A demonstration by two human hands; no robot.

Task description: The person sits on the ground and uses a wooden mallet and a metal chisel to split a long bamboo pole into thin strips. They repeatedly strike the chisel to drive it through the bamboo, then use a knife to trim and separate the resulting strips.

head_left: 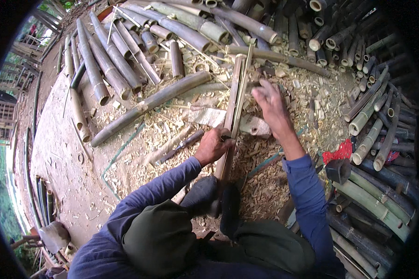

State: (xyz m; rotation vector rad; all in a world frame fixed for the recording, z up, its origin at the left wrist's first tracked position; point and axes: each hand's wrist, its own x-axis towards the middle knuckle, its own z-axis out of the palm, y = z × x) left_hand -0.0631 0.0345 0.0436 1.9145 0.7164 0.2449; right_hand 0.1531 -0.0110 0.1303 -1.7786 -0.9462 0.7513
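Observation:
A long split bamboo pole (233,100) stands tilted between my feet, its far end leaning away from me. My left hand (212,146) is closed around its middle, with something small and dark showing by the thumb. A pale, narrow bamboo strip (245,79) runs along the pole's right side. To the right of it my right hand (273,108) is raised, slightly blurred, fingers apart and half bent, touching no pole. A small dark shape lies by its fingertips; I cannot tell what it is. A dark-handled tool (184,144) lies on the shavings left of my left hand.
Wood chips (274,186) cover the ground around my feet. A thick bamboo pole (149,107) lies across the left, with several cut bamboo lengths (108,69) beyond it. Bamboo stacks (391,135) stand along the right, near a red cloth (338,152) and a dark block (338,171).

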